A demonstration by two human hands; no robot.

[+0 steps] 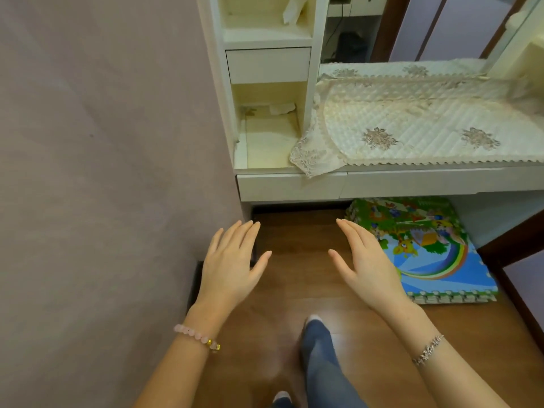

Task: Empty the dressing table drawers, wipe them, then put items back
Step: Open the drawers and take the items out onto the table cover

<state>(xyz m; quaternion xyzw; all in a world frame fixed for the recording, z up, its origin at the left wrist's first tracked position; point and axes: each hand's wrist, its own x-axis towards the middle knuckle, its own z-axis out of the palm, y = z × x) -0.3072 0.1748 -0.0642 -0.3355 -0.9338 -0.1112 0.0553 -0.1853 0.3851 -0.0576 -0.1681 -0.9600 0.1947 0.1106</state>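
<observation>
A white dressing table [412,184] stands ahead, its top covered by a cream lace cloth [412,125]. On its left side a narrow drawer [268,142] is pulled out, lined in cream, with a small scrap of paper [282,108] at its back. Above it a small drawer [268,64] is closed. My left hand [232,263] and my right hand [365,266] hover open over the wooden floor, below the table's front edge, palms down, holding nothing. Neither hand touches the table.
A mauve wall [103,172] fills the left. Folded colourful foam play mats [424,248] lie on the floor under the table at the right. An open shelf [265,19] above holds a white crumpled thing. My jeans-clad leg [321,363] is below.
</observation>
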